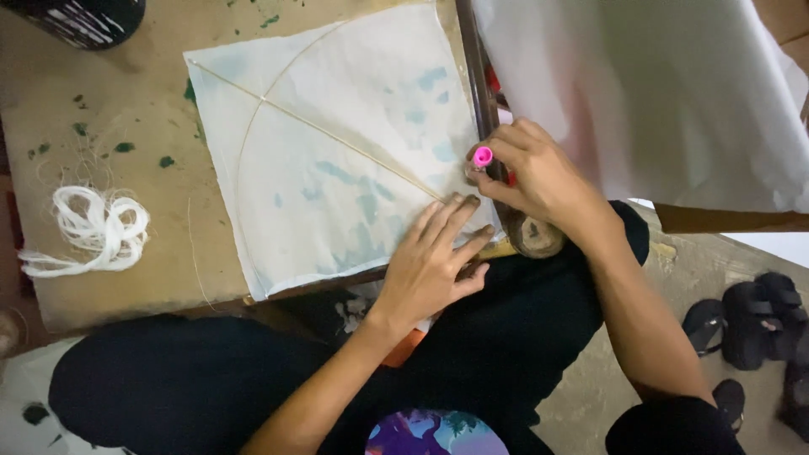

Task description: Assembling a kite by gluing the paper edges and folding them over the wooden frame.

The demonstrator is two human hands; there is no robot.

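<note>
Kite (337, 152) on board (126, 101); thread (88, 232) left

A white paper kite (337, 143) with a straight spine stick and a curved bow stick lies on a worn brown table (135, 109). The left hand (434, 261) presses flat on the kite's near corner. Just right of that corner, the right hand (531, 177) grips a pink-capped tube (482, 157). Left of the kite lies a bundle of white string (88, 227). Right of the kite hangs a white paper sheet (657, 93).

The right hand (539, 181) hides most of the pink-capped tube (482, 157) (only its tip shows).
</note>
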